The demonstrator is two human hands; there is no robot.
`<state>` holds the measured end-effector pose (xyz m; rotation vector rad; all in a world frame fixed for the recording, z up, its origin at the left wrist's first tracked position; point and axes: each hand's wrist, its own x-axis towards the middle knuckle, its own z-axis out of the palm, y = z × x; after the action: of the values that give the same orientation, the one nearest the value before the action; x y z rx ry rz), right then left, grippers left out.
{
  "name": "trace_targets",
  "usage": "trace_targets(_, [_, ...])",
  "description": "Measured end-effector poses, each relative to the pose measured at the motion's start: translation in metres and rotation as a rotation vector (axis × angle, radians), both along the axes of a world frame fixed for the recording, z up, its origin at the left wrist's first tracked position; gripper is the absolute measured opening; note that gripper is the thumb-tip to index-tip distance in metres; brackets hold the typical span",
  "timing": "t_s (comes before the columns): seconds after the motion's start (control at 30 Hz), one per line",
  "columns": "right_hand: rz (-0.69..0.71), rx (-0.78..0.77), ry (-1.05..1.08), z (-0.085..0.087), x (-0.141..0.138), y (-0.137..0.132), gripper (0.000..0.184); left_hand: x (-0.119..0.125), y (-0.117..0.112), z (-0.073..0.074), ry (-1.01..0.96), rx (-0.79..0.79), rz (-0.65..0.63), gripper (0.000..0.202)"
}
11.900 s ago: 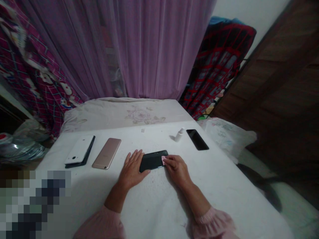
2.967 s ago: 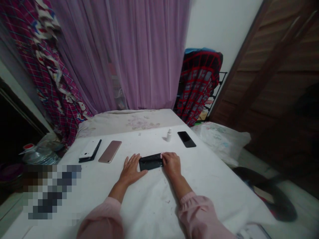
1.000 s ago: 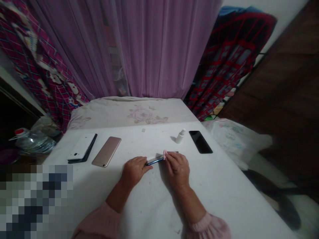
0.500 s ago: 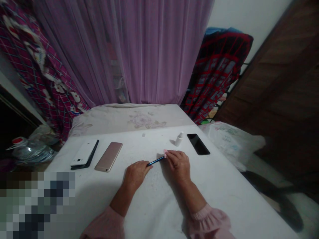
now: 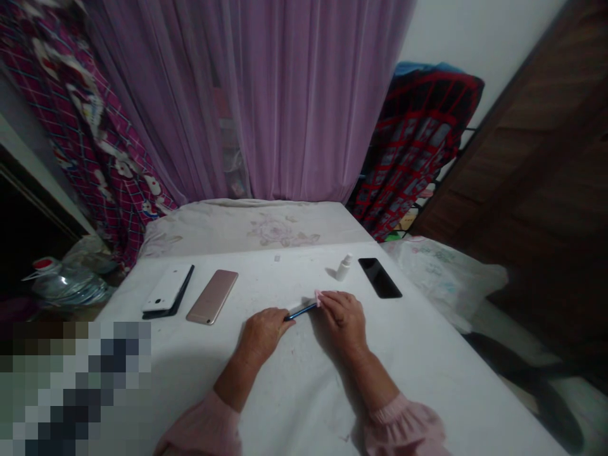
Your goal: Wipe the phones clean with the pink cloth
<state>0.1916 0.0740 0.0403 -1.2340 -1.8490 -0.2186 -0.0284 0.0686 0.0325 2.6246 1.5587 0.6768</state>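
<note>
A blue-edged phone (image 5: 303, 311) is held up off the table, seen almost edge-on, so most of its face is hidden. My left hand (image 5: 264, 334) is closed around its left end. Pinched in the fingers of my right hand (image 5: 344, 318) is a small pink cloth (image 5: 318, 298), which touches the phone's right end. Just beyond that hand stands a small white spray bottle (image 5: 343, 267). To its right lies a black phone (image 5: 379, 277), screen up.
On the left lie a rose-gold phone (image 5: 212, 297) and a white phone (image 5: 164, 290) atop a dark one. A small pale square (image 5: 277, 258) sits near the back of the white tabletop (image 5: 294, 405). A plastic bag (image 5: 446, 272) hangs by the right edge; a large water bottle (image 5: 71, 285) stands left.
The phone has tilted slightly, and a little more of its pale upper face shows. Both hands keep their holds. The whole view has shifted slightly.
</note>
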Motion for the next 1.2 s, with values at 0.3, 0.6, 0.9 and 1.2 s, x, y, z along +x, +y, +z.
trace_targets(0.3, [-0.081, -0.138, 0.136, -0.032, 0.030, -0.009, 0.025, -0.002, -0.015, -0.002, -0.034, 0.058, -0.095, 0.042])
trace_targets(0.6, [-0.242, -0.222, 0.132, -0.042, 0.030, -0.007, 0.034, 0.020, -0.027, -0.010, -0.022, 0.004, 0.140, 0.066])
trace_targets(0.9, [-0.140, -0.209, 0.224, -0.041, 0.023, -0.010, 0.026, 0.023, -0.027, -0.033, -0.157, 0.090, 0.152, 0.060])
trace_targets(1.2, [-0.134, -0.337, 0.650, -0.022, 0.018, 0.001, 0.030, 0.020, -0.031, -0.010, -0.190, 0.236, 0.028, 0.036])
